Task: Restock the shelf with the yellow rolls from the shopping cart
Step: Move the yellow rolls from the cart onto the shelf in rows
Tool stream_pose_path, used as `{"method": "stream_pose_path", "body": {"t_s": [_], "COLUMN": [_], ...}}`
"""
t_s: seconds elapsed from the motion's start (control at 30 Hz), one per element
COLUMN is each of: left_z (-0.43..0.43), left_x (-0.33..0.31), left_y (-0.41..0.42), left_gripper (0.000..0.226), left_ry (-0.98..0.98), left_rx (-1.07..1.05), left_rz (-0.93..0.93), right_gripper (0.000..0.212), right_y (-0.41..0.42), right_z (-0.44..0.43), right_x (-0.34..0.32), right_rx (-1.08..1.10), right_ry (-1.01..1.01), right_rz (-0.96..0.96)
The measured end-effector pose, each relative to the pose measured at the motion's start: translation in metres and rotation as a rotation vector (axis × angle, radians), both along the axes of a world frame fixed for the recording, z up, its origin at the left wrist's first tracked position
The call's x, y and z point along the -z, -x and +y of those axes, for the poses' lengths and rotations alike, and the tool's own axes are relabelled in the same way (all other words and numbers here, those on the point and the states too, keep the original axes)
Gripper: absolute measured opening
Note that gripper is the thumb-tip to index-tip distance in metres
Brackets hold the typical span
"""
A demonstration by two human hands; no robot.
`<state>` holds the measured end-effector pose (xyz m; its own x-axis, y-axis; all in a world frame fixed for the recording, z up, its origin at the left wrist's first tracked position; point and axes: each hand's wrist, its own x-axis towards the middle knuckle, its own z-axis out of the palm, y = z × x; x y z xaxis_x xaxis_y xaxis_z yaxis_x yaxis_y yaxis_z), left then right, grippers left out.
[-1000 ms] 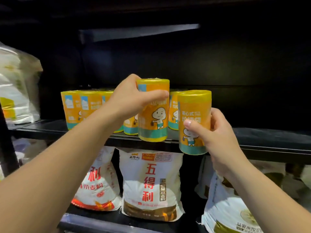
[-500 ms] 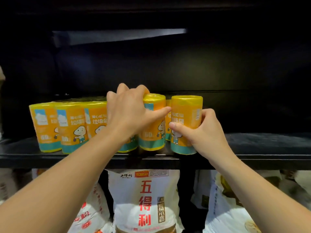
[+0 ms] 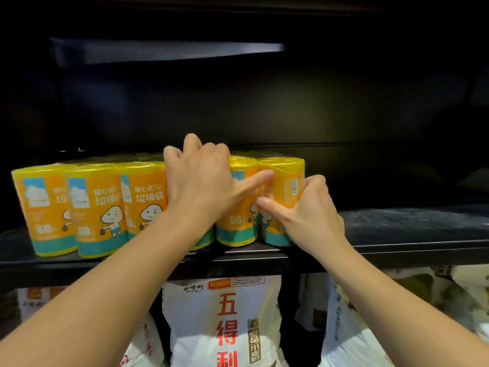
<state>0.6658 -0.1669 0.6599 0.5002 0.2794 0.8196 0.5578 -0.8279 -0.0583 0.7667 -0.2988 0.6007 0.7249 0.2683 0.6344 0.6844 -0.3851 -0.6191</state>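
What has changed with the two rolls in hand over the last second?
Both rolls moved forward from mid-air: the left roll and right roll now stand on the shelf at the row's right end. Neither was let go; the left hand and right hand still grip them. The stocked rolls and flour bags below stayed put.

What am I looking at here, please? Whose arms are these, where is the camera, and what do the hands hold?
No machine here: these are a person's bare arms, filmed by a wide-angle camera worn on the head. The left hand grips one yellow roll and the right hand grips the end roll beside it; both stand upright on the dark shelf, at the right end of a row of rolls. Below sit white bags.
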Motion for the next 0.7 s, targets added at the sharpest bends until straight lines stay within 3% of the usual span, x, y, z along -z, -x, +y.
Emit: {"method": "stream_pose_path", "body": {"t_s": [0.7], "left_z": [-0.0008], "left_x": [-0.0036], "left_y": [0.0010], "left_gripper": [0.100], "left_ry": [-0.028], "left_rx": [-0.047], "left_rz": [0.138], "right_gripper": [0.096], "right_y": [-0.0012], "right_z": [0.0061], "right_x": [-0.0012], "right_rx": [0.046], "right_ry": [0.082], "right_rz": [-0.049]}}
